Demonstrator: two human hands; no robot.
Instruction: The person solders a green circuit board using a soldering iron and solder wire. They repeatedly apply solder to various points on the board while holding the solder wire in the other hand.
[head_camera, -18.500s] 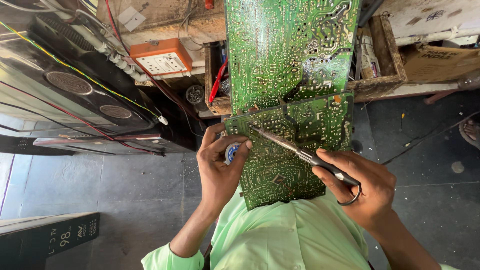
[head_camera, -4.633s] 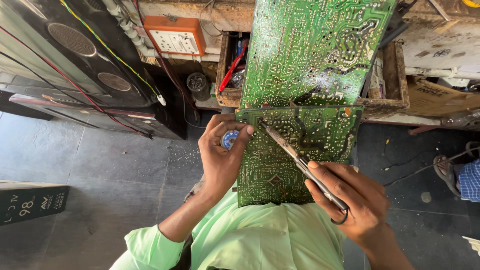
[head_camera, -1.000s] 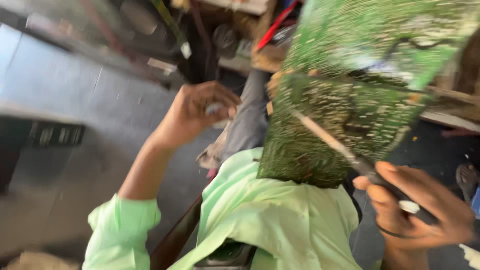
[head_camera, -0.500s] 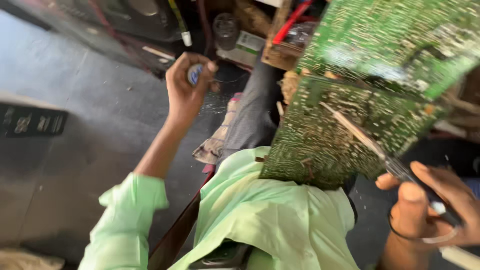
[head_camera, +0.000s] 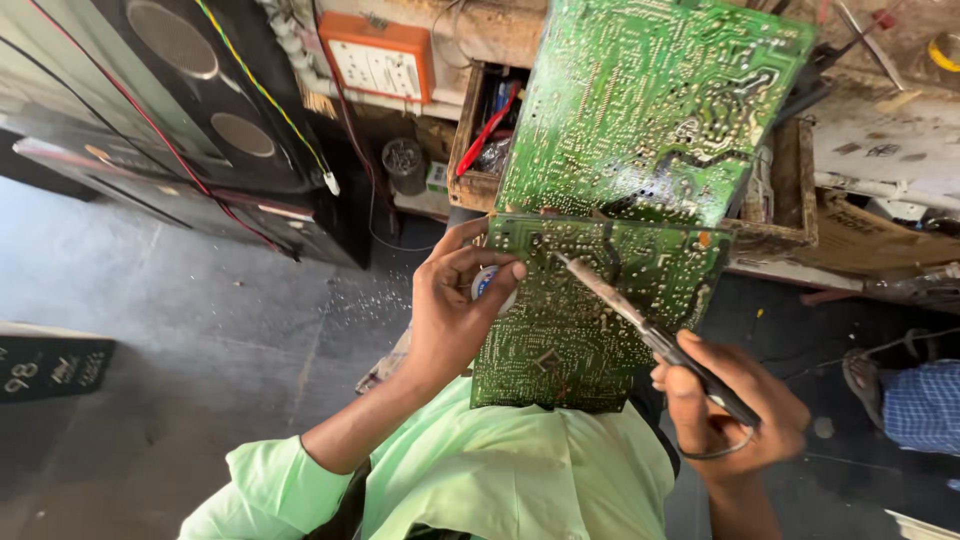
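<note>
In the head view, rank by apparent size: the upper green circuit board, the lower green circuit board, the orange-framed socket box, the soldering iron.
1. Upper green circuit board, clearly the largest.
2. Lower green circuit board.
3. Orange-framed socket box.
4. Soldering iron in the right hand, long but thin; nearer the camera, so its place against the box is unsure.

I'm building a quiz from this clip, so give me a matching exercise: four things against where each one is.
Things:
1. soldering iron
2. socket box
3. circuit board
4. speakers

Places:
a. top left, behind coloured wires
b. in the right hand
c. on the bench edge, orange-rimmed
d. at the left hand, over the lap

Pairs: 1-b, 2-c, 3-d, 4-a
</note>
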